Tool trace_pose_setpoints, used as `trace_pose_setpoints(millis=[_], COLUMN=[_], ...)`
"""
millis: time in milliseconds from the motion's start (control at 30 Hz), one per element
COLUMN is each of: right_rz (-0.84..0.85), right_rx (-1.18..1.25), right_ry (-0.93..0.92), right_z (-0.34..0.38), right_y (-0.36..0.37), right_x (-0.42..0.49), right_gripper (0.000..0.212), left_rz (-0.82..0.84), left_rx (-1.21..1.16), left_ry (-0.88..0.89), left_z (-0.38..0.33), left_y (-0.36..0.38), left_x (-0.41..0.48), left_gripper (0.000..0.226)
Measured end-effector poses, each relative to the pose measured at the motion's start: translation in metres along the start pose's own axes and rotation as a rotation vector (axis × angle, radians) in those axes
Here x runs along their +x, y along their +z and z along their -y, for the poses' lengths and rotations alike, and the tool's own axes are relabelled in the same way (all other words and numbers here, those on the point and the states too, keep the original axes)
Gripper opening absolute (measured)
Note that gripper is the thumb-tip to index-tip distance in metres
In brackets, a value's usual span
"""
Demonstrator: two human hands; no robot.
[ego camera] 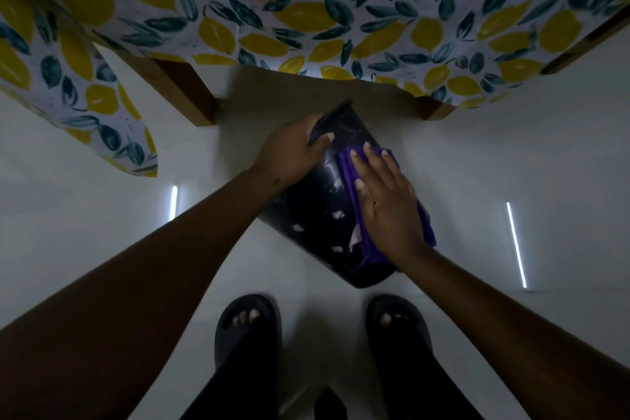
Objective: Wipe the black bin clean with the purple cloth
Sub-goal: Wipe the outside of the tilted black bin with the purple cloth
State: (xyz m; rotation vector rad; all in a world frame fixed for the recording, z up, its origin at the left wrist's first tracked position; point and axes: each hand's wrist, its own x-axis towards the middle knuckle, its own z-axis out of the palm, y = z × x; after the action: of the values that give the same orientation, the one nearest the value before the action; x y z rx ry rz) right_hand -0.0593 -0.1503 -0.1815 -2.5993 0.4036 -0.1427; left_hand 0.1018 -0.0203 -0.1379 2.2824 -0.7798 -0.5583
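Observation:
The black bin (320, 208) is tipped over on the white floor in front of my feet, its rim pointing away from me. White smudges mark its side. My left hand (293, 153) grips the rim at the far end. My right hand (385, 198) lies flat with fingers spread on the purple cloth (353, 177), which is pressed against the bin's upper side. Part of the cloth is hidden under the palm.
A table with a lemon-print tablecloth (306, 10) overhangs the far side, with wooden legs (184, 92) at left and right (438, 109). My feet in black slides (247, 327) stand just behind the bin. The floor (102, 215) reflects two light strips.

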Motion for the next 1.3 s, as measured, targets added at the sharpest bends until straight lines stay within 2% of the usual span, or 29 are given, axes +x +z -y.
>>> trace_pose_setpoints(millis=[133,167,233,300,367,400,467,567,633,700,767,833,867,933,1033,1067,1133,1233,1300], right_rz=[0.027,0.023,0.023,0.083,0.158,0.163,0.108,0.015,0.007,0.019,0.055,0.095,0.093,0.011,-0.053,-0.06,-0.065,0.082,0.107], right_rx=[0.282,0.275,0.059,-0.191,-0.306,-0.308,-0.229,0.039,0.077,-0.049,-0.215,-0.267,-0.248,-0.129,0.206,0.226,0.093,-0.175,-0.226], right_ry=[0.341,0.361,0.237,-0.021,-0.234,-0.267,-0.179,0.088,0.166,0.105,-0.072,-0.186,-0.183,-0.04,0.331,0.369,0.283,-0.024,-0.175], right_z=[-0.036,-0.032,-0.007,0.017,0.016,0.01,0.0,-0.01,-0.009,0.001,0.014,0.011,0.006,-0.002,-0.014,-0.011,0.003,0.023,0.017], right_y=[-0.01,-0.01,-0.004,-0.001,0.002,0.0,-0.004,-0.008,-0.007,-0.004,0.0,0.002,0.0,-0.006,-0.013,-0.011,-0.005,0.007,0.006], right_x=[0.035,0.033,0.011,-0.019,-0.03,-0.025,-0.005,0.033,0.039,0.022,-0.004,-0.012,-0.006,0.016,0.054,0.055,0.037,-0.013,-0.019], right_gripper=[0.058,0.058,0.053,0.052,0.055,0.055,0.051,0.051,0.052,0.05,0.051,0.05,0.05,0.048,0.047,0.048,0.052,0.051,0.051], left_rz=[-0.031,-0.031,-0.025,-0.017,-0.026,-0.036,-0.054,-0.057,-0.055,-0.043,-0.036,-0.045,-0.056,-0.081,-0.095,-0.093,-0.06,-0.005,-0.021], left_rx=[-0.061,-0.066,-0.06,-0.052,-0.049,-0.05,-0.041,-0.016,0.006,0.022,0.026,0.025,0.017,-0.004,-0.024,-0.024,-0.011,0.031,0.029], left_ry=[-0.052,-0.073,-0.081,-0.061,-0.038,-0.031,-0.013,-0.019,-0.032,-0.048,-0.058,-0.072,-0.077,-0.071,-0.069,-0.076,-0.082,-0.068,-0.07], left_z=[0.013,0.015,0.014,0.012,0.013,0.013,0.011,0.008,0.008,0.01,0.012,0.014,0.013,0.008,0.003,0.003,0.004,0.007,0.007], left_y=[-0.002,-0.001,-0.002,-0.002,0.001,0.003,0.006,0.007,0.006,0.006,0.006,0.007,0.008,0.011,0.013,0.011,0.006,0.001,0.003], left_x=[-0.032,-0.033,-0.026,-0.019,-0.018,-0.018,-0.016,-0.01,-0.006,-0.004,-0.004,-0.003,-0.003,-0.002,-0.002,-0.002,-0.001,0.004,0.005], left_gripper=[0.031,0.029,0.028,0.028,0.027,0.028,0.031,0.036,0.036,0.035,0.034,0.036,0.037,0.036,0.037,0.037,0.036,0.035,0.035])
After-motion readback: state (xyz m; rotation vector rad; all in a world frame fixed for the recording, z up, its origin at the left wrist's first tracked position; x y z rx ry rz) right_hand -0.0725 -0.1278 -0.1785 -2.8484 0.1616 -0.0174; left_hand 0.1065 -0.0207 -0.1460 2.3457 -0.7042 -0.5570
